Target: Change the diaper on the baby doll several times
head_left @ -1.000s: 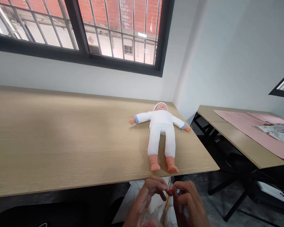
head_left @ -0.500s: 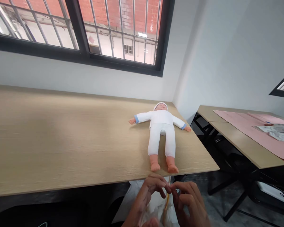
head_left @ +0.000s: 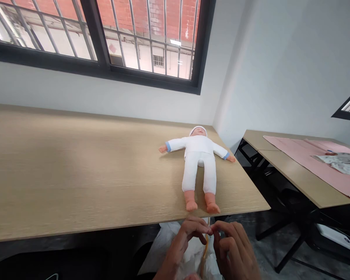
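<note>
My left hand [head_left: 184,244] and my right hand [head_left: 236,249] are raised just below the front edge of the wooden table [head_left: 84,179]. Their fingertips meet in a pinch. Anything between them is too small or hidden to make out. Behind the hands hangs a thin yellowish cord [head_left: 204,251], over crumpled white plastic-like material [head_left: 156,256]. Beyond my fingers a baby doll [head_left: 200,146] lies on its back, feet toward me. It wears a white cap and white clothes with blue cuffs, and its arms are spread. Neither hand touches the doll.
To the right stands a second table [head_left: 301,182] with a pink cloth [head_left: 297,155] and patterned baby clothes [head_left: 344,161]. Under it rests a white device [head_left: 335,236]. A barred window [head_left: 151,39] is in the wall behind. Something black [head_left: 46,262] sits at lower left.
My fingers have shifted slightly while their tips stay together. The doll and tables have not moved.
</note>
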The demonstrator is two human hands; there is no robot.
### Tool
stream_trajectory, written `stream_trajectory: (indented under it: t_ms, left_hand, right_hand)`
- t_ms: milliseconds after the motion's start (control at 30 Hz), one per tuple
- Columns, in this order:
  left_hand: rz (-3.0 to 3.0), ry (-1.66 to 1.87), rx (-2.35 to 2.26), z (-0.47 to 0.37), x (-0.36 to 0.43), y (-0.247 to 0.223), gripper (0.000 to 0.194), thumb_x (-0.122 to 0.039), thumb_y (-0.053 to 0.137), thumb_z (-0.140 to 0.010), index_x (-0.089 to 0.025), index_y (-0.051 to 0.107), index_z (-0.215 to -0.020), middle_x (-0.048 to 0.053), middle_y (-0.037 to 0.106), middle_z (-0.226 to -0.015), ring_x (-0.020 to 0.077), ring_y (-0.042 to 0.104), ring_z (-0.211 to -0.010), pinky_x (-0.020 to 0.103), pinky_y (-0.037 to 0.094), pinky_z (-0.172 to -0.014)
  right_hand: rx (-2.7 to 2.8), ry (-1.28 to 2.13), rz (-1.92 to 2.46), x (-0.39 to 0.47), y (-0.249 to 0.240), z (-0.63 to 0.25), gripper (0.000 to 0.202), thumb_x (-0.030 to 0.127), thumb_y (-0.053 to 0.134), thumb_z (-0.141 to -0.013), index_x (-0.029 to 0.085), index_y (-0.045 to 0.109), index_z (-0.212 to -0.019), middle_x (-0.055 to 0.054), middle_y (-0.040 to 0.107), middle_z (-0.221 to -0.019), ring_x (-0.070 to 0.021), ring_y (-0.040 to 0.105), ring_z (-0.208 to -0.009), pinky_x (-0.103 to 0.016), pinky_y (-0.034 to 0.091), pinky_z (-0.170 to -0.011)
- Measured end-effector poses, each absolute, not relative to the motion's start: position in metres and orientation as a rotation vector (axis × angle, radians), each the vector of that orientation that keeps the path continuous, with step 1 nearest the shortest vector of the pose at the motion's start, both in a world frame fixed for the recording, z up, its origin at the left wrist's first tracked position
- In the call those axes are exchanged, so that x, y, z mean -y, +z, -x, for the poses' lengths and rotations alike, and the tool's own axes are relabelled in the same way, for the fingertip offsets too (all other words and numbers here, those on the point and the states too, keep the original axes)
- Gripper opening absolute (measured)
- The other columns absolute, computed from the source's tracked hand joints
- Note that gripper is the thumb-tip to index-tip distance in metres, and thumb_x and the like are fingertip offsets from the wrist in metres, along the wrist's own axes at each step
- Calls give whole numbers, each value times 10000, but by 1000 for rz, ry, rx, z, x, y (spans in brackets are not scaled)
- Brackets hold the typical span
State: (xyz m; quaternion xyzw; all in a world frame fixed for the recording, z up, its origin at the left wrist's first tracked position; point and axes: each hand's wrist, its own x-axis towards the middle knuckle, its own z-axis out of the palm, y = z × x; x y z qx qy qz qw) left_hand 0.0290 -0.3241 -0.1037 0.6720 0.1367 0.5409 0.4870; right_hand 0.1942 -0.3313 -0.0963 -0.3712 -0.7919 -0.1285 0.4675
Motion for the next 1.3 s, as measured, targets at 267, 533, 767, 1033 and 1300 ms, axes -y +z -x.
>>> stream_trajectory:
  t_ms: [267, 533, 767, 1033, 1300]
  left_hand:
    - [-1637, 1284, -417, -24, 325, -98, 497, -610, 433, -850, -268, 447, -1211, 85, 439, -1060, 241, 449, -980, 345, 402, -801]
    - [-1671, 1261, -474, -23, 329, -88, 486, -611, 417, -856, -294, 426, -1224, 77, 439, -1089, 226, 451, -973, 333, 403, -797]
    - [-1673, 1267, -452, -26, 327, -98, 540, -630, 402, -852, -254, 420, -1239, 99, 450, -1106, 251, 462, -1006, 348, 411, -794]
    - [-1680, 1206, -572, -18, 328, -83, 457, -553, 421, -885, -268, 421, -1241, 88, 484, -1124, 241, 487, -1006, 357, 400, -842]
    - [-1750, 1187, -738, -20, 328, -85, 360, -465, 457, -892, -261, 432, -1188, 60, 510, -1045, 197, 511, -912, 320, 426, -800]
  right_hand:
    - [1975, -309, 881, 334, -85, -190, 165, 37, 450, -878, 150, 479, -761, -78, 646, -879, -136, 533, -752, -268, 421, -683]
    - [2085, -432, 895, 336, -73, -191, 249, 26, 330, -887, 154, 514, -777, -84, 657, -854, -154, 529, -715, -283, 403, -686]
    - [2116, -516, 938, 334, -77, -193, 264, 52, 329, -905, 167, 510, -750, -88, 653, -850, -166, 527, -712, -289, 402, -700]
    - [2148, -466, 855, 330, -74, -190, 316, 182, 273, -974, 167, 539, -805, -77, 663, -867, -161, 547, -710, -283, 410, -670]
    - [2215, -446, 850, 328, -83, -185, 364, 162, 243, -972, 163, 525, -742, -77, 643, -836, -155, 521, -678, -289, 411, -656]
